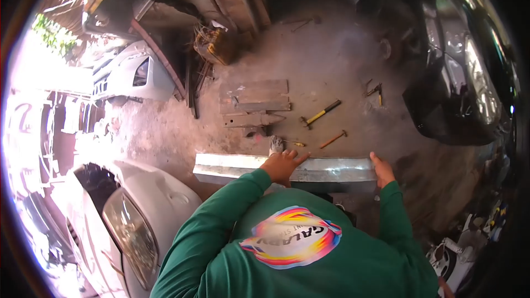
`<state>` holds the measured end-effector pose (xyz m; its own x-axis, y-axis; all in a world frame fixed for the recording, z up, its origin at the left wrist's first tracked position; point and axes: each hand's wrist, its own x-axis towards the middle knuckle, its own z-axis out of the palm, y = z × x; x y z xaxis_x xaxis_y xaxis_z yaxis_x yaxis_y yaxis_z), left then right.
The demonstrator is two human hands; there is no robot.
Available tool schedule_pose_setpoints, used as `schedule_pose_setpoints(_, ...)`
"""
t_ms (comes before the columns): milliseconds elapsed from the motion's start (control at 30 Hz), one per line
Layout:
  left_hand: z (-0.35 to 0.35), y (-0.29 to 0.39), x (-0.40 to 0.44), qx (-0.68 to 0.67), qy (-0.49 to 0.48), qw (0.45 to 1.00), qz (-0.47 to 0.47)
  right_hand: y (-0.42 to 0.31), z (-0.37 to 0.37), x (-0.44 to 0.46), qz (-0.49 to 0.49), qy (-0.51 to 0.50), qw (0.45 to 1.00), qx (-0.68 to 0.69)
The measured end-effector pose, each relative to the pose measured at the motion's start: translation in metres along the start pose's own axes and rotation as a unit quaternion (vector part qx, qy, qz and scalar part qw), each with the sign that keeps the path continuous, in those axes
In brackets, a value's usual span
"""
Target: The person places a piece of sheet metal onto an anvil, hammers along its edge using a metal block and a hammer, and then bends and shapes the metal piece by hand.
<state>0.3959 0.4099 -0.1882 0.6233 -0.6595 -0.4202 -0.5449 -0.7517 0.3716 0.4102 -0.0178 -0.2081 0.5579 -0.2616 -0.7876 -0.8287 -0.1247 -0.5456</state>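
A long, shiny folded metal strip [331, 170] lies crosswise in front of my body, close to my lap. My left hand [280, 168] is over its middle, with fingers bent over the far edge and thumb stretched to the right. At the strip's right end, my right hand [383, 170] grips it with the thumb up along the edge; its other fingers are hidden. Beyond the strip on the floor lie a hammer with a yellow and black handle [321, 114], a smaller wooden-handled hammer [333, 139] and a small yellow-handled tool [298, 144].
Wooden boards [254, 95] lie on the concrete floor ahead. A pale car front with a headlight [130, 232] stands at left, a dark bumper [450, 102] at right. A yellowish container [215, 46] sits farther off. Another tool [375, 91] lies right of the hammers.
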Motion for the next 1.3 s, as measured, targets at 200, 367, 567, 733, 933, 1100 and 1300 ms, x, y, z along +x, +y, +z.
schedule_pose_setpoints(200, -0.04, -0.218, -0.006, -0.089, -0.01, 0.995, -0.05, -0.115, 0.19, 0.118, 0.025, -0.05, 0.997, -0.058)
schedule_pose_setpoints(367, -0.07, -0.379, 0.024, -0.071, 0.026, 0.995, -0.07, -0.212, 0.308, 0.17, -0.033, -0.025, 0.998, -0.037)
schedule_pose_setpoints(567, -0.061, -0.557, 0.12, -0.045, 0.041, 0.997, -0.055, -0.256, 0.424, 0.32, -0.034, 0.075, 0.996, -0.023)
schedule_pose_setpoints(733, 0.022, -0.728, 0.235, 0.003, 0.081, 0.996, -0.048, -0.259, 0.535, 0.486, -0.076, 0.134, 0.988, -0.02)
schedule_pose_setpoints(933, 0.15, -0.843, 0.347, -0.049, 0.024, 0.995, -0.087, -0.213, 0.615, 0.658, -0.083, 0.132, 0.987, -0.037)
schedule_pose_setpoints(1100, 0.259, -0.905, 0.399, -0.082, 0.052, 0.994, -0.049, -0.158, 0.662, 0.778, -0.079, 0.136, 0.987, -0.043)
schedule_pose_setpoints(1300, 0.349, -0.939, 0.431, -0.069, 0.06, 0.991, -0.098, -0.104, 0.7, 0.876, -0.107, 0.149, 0.977, -0.105)
